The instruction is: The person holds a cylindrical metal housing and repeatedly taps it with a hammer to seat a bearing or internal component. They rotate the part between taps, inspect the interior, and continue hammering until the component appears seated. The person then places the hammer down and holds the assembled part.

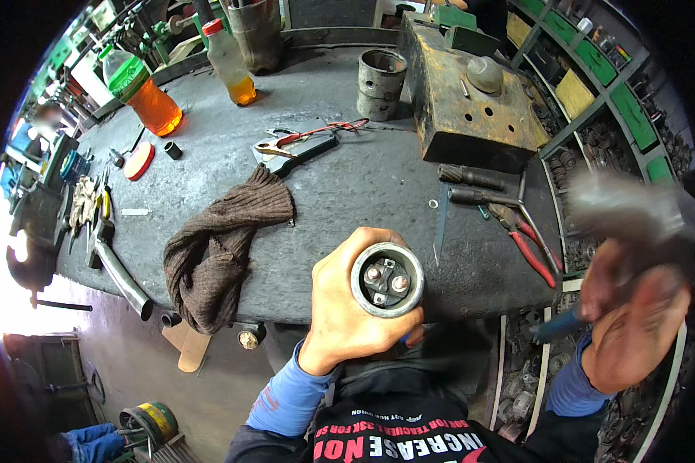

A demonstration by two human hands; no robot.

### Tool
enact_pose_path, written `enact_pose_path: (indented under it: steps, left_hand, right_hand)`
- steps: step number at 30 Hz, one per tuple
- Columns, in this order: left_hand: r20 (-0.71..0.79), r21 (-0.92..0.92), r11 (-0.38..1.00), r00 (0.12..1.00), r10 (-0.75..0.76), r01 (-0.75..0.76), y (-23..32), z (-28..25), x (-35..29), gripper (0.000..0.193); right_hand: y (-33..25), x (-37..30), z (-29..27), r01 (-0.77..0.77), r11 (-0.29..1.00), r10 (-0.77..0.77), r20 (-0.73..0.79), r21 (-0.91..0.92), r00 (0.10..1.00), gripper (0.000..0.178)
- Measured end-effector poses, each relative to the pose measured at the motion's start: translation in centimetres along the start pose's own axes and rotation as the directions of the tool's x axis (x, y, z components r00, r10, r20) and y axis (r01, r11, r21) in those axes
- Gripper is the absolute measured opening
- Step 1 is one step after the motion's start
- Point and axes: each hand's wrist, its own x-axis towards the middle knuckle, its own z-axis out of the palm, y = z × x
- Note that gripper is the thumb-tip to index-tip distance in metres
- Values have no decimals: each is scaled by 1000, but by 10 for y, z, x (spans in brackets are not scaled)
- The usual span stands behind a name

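My left hand (333, 297) is wrapped round a metal cylinder with two copper-coloured terminals inside its open end, which looks like a starter solenoid (387, 299). It is held upright just over the front edge of the workbench (363, 185), its terminal end facing up. Off to the right, my right hand (633, 324) is raised and closed round a hammer (625, 208). The hammer's metal head is smeared by motion, and its blue handle sticks out below my fist.
A brown knitted cloth (232, 239) lies left of centre. Red-handled pliers (529, 243) and metal shafts (471, 185) lie at right, before a rusty metal box (471, 100). Behind stand a metal cylinder (381, 89) and bottles of orange liquid (158, 108). Parts shelves (594, 100) border the right.
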Motion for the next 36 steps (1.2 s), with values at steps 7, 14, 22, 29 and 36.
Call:
enact_pose_path:
  steps: [7,14,22,29,36]
  left_hand:
    - [27,-13,998,997,-69,69,0,-8,-1,56]
    - [406,-92,991,913,-48,94,10,-19,41,53]
    - [145,-58,990,982,-123,132,15,-1,13,54]
    - [94,6,995,991,-100,100,5,0,10,53]
    - [27,-10,997,997,-78,78,4,4,8,55]
  right_hand:
    - [14,23,34,459,762,-192,519,-456,833,33]
    - [40,-20,17,-203,979,199,140,10,970,40]
    - [55,-26,2,-194,979,202,172,-64,964,34]
    - [24,1,18,41,991,-10,238,-125,971,40]
    - [19,29,31,360,873,-232,369,-328,900,34]
